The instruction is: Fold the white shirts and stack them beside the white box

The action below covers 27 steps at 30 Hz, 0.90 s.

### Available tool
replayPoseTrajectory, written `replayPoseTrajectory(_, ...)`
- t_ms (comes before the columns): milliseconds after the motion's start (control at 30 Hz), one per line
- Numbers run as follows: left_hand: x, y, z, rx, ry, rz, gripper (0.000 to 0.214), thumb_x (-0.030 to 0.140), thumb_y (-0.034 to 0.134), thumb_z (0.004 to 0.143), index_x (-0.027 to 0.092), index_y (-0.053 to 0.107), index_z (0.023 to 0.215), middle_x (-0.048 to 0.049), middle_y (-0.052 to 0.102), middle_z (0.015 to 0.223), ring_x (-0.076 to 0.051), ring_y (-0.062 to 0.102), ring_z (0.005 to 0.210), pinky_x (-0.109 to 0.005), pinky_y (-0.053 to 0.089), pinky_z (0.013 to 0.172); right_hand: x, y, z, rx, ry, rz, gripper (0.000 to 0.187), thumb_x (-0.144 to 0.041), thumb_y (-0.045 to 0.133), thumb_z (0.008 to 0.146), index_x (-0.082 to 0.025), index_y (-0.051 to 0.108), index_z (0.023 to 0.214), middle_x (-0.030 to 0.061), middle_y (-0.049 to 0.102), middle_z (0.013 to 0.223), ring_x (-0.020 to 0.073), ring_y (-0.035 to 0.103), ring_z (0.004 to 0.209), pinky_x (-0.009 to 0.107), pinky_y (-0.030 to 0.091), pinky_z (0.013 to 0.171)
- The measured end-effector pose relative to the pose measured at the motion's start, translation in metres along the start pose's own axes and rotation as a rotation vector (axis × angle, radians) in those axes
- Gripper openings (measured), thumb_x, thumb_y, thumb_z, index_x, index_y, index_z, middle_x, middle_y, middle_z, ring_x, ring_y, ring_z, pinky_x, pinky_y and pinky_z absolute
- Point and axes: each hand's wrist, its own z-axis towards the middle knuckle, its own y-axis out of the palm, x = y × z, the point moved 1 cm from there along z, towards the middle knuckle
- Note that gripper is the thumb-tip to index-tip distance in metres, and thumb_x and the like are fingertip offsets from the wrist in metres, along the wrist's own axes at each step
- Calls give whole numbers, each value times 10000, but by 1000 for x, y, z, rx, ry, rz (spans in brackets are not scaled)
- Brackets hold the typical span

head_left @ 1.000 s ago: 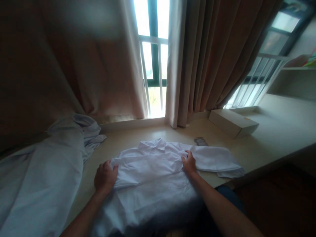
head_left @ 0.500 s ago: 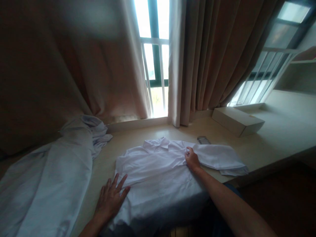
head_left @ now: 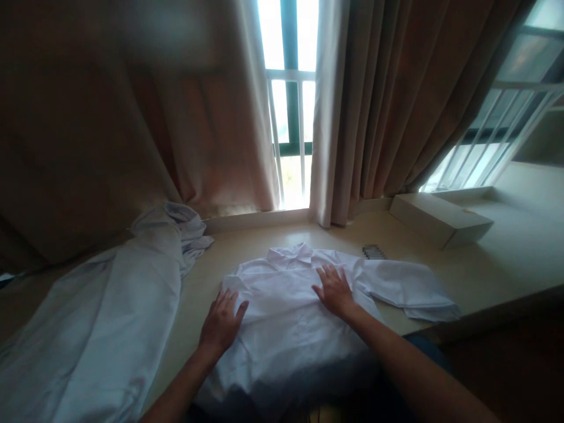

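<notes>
A white collared shirt [head_left: 282, 317] lies spread in front of me, its collar toward the window and one sleeve stretched out to the right. My left hand [head_left: 222, 320] rests on the shirt's left edge, fingers extended. On the upper right of the shirt front, my right hand [head_left: 333, 289] lies with its fingers spread and nothing gripped. The other sleeve does not show. The lower part of the shirt falls into shadow near my body.
The shirt lies on a pale ledge [head_left: 247, 238]. More white cloth [head_left: 118, 305] is heaped at the left. A white box [head_left: 440, 220] stands at the back right, and a pixelated patch lies beyond the sleeve. Brown curtains [head_left: 374, 106] hang before barred windows.
My right hand has let go of the pinched shirt fabric and now lies flat, fingers spread. My left hand has moved up along the shirt's left edge. The view has shifted slightly left.
</notes>
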Motion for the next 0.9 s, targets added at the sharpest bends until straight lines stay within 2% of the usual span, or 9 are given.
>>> replayPoseTrajectory(67,7,2,22,-11,23,-17,712,571,243,919,86,416,1412,-168,338,1513,-261,223,1429,-408,188,1155,-10,15,-10,-104,14,21,614,-553,454,912,-262,384,1449,82,300,1536,310,110,1439,539,-25,1126)
replayPoseTrajectory(200,6,22,48,-151,-50,14,705,644,320,867,257,360,1454,-109,223,1571,-332,146,1445,-519,142,1139,-14,27,-22,-182,62,63,632,-635,317,928,-312,338,1471,48,220,1567,301,38,1452,541,-59,1120)
replayPoseTrajectory(300,-7,42,51,-144,-133,34,757,698,286,843,301,262,1487,-96,155,1591,-341,104,1451,-556,96,1130,-12,24,-21,-200,43,80,660,-671,299,914,-330,314,1479,32,187,1575,300,15,1453,535,-71,1121)
replayPoseTrajectory(400,-17,53,51,-117,-123,44,770,716,249,838,319,211,1497,-87,134,1596,-325,89,1455,-542,89,1131,-11,20,-18,-210,22,94,670,-686,285,909,-339,303,1482,23,171,1579,301,13,1453,531,-81,1121)
replayPoseTrajectory(667,-14,48,52,-133,-132,71,782,732,223,826,333,193,1497,-74,142,1596,-330,88,1452,-599,90,1106,-10,15,-14,-268,8,118,689,-688,291,906,-314,302,1484,37,186,1577,307,31,1452,537,-52,1125)
replayPoseTrajectory(733,-14,48,52,-135,-130,83,781,735,217,825,336,196,1496,-74,154,1594,-330,94,1451,-603,95,1103,-10,10,-18,-214,-20,115,645,-631,338,924,-276,354,1462,61,251,1557,299,99,1445,524,-11,1135)
replayPoseTrajectory(800,-15,49,52,-127,-127,94,771,729,204,831,337,198,1496,-74,159,1593,-328,91,1452,-603,96,1102,-6,3,-27,-83,-36,105,543,-511,381,951,-237,419,1419,82,348,1511,271,198,1421,484,44,1148)
replayPoseTrajectory(867,-15,49,51,-113,-125,100,760,714,198,841,331,194,1498,-80,158,1593,-326,83,1453,-600,98,1102,7,-4,-36,69,40,101,442,-351,401,953,-211,472,1366,99,459,1424,248,328,1353,431,147,1138)
replayPoseTrajectory(900,-15,50,51,-108,-123,102,754,705,199,846,328,193,1499,-81,159,1592,-324,79,1453,-597,99,1102,16,-8,-40,128,127,104,421,-277,413,932,-195,496,1336,111,515,1361,247,398,1296,406,215,1112)
